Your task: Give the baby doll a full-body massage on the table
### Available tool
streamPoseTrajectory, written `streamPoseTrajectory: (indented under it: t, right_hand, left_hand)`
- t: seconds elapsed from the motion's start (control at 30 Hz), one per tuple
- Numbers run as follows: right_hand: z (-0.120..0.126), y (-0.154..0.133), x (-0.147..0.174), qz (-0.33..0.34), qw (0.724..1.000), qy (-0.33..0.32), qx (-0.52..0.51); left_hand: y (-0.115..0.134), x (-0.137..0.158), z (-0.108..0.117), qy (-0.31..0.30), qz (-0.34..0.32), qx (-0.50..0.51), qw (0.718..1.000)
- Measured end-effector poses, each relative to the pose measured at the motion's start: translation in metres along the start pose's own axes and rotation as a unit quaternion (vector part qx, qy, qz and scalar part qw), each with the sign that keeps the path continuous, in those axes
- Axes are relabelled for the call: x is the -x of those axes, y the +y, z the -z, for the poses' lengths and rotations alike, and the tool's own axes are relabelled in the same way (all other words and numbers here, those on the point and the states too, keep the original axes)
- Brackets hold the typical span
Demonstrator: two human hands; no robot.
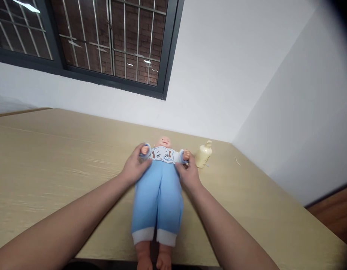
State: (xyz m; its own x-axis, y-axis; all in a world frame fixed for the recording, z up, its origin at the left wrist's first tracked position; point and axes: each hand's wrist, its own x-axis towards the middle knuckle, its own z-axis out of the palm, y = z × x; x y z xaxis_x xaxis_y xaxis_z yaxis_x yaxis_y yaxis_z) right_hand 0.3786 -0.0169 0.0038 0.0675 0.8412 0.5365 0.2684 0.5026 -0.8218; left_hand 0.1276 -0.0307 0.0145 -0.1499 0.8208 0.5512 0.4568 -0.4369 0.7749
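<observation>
A baby doll [159, 191] lies face up on the wooden table [91, 157], its bare feet pointing toward me at the front edge. It wears light blue trousers with white cuffs and a white top with an elephant picture [162, 155]. My left hand [136, 165] grips the doll's side at the waist, thumb in front and fingers behind its arm. On the opposite side, my right hand [189, 172] holds it the same way. The fingers of both hands are partly hidden by the doll's arms.
A cream pump bottle [204, 154] stands just right of the doll's arm. A thin pale strip [238, 161] lies farther right on the table. White walls [218, 63] and a barred window [111, 41] border the table's far side.
</observation>
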Motion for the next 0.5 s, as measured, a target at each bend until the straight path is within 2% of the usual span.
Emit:
streamPoseTrajectory:
  t: [0.07,0.1,0.17,0.33,0.5]
  right_hand:
    - [-0.004,-0.009,0.007,0.056,0.99,-0.079,0.099]
    - [-0.005,-0.012,0.009,0.074,0.982,-0.105,0.139]
    - [-0.007,-0.017,0.012,0.09,0.968,-0.134,0.194]
    - [-0.008,-0.021,0.011,0.086,0.95,-0.163,0.252]
    - [-0.008,-0.016,0.01,0.085,0.958,-0.143,0.234]
  left_hand:
    - [0.007,0.005,0.0,-0.111,-0.097,-0.103,0.984]
    - [0.009,0.007,0.0,-0.145,-0.122,-0.137,0.972]
    - [0.013,0.008,0.0,-0.178,-0.132,-0.189,0.957]
    - [0.018,0.006,-0.002,-0.206,-0.12,-0.241,0.941]
    - [0.012,0.007,-0.003,-0.168,-0.127,-0.191,0.959]
